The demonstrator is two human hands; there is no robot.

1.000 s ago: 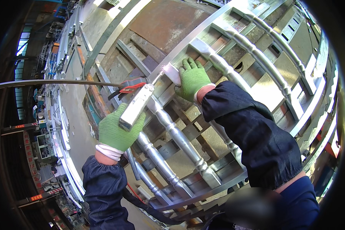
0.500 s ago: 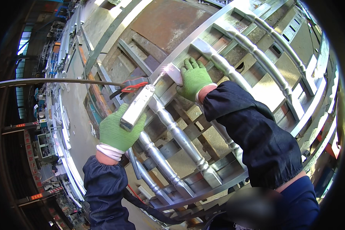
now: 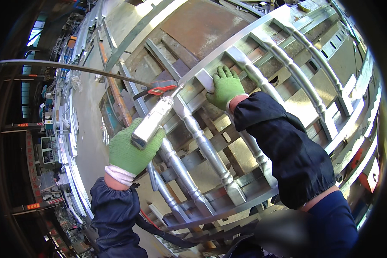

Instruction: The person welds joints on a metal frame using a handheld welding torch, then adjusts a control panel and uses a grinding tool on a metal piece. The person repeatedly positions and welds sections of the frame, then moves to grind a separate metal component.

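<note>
Left hand point(image 3: 127, 150), partly hidden, grasps a silver tool point(image 3: 152, 122) — right hand point(image 3: 227, 90) touches 1 baluster point(image 3: 254, 150), grip unclear.

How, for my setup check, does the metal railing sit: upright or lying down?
Lying down: the metal railing shows balusters lengthwise from above.

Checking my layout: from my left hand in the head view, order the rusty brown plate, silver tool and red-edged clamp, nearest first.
1. Silver tool: in the left hand.
2. Red-edged clamp: above the hand.
3. Rusty brown plate: farther up, right.
</note>
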